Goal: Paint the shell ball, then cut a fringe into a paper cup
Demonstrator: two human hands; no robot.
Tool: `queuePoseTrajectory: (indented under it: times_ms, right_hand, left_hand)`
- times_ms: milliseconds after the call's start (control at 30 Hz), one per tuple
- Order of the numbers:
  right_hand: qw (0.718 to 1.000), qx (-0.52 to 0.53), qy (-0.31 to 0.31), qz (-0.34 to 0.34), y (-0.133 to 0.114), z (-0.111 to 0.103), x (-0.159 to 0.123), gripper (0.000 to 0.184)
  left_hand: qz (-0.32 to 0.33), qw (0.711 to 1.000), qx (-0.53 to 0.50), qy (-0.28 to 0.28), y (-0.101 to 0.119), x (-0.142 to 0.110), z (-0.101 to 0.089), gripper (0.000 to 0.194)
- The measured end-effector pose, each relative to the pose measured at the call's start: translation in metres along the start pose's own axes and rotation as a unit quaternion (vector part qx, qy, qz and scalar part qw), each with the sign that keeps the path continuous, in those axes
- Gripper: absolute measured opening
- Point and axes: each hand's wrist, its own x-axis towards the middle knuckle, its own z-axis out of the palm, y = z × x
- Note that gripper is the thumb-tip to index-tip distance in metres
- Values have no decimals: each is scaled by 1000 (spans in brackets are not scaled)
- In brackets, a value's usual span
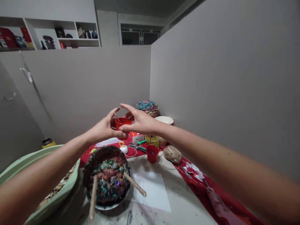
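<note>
A red cup (122,120) is held up above the far part of the table, between both hands. A thin stick (116,117) leans inside it, its top end sticking out over the rim. My left hand (106,127) grips the cup's left side, with its thumb low on the front. From the right, my right hand (140,121) closes round the cup; its thumb lies across the front and its index finger is raised. Below the hands, a lumpy, multicoloured basket-like piece (109,173) rests tilted in a metal dish (107,207). Two wooden sticks (93,198) project from it.
A second red cup (152,153) stands beside a ball of twine (172,154). White paper (150,190) lies on the table. Pliers (138,146) sit on the red cloth (90,156). At left is a green basin (77,170); behind, a white tub (165,119) and grey walls.
</note>
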Motion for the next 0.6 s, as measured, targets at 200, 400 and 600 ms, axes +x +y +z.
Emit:
queuePoseTrajectory:
  times_ms: [200, 400, 600]
  right_hand:
    - [999, 48, 17, -9, 4, 14, 14, 91]
    - [999, 26, 27, 25, 20, 27, 6, 88]
    - [999, -23, -1, 34, 36, 32, -18, 82]
  left_hand:
    - [22, 997, 16, 66, -16, 6, -12, 130]
    - [-30, 974, 103, 199, -55, 18, -59, 121]
    - [-115, 936, 166, 287, -115, 29, -103, 46]
